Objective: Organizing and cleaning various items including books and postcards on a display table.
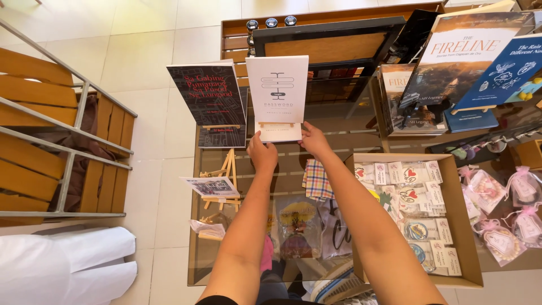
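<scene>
Here, in the head view, both hands are reaching far across the glass table point(350, 133). The left hand point(262, 153) and right hand point(314, 141) are pinching the lower corners of the white book point(277, 89), standing upright, long axis vertical, on a small easel just right of the dark book point(206, 93).

Both bare arms outstretched forward, left hand point(263, 153) and right hand point(314, 141) side by side, fingers curled.

Above the hands point(289, 148), a white book point(278, 90) with dark lettering; left of them, a black book point(206, 93) lettered red; just below the right hand, a multicoloured plaid cloth point(316, 181).
</scene>
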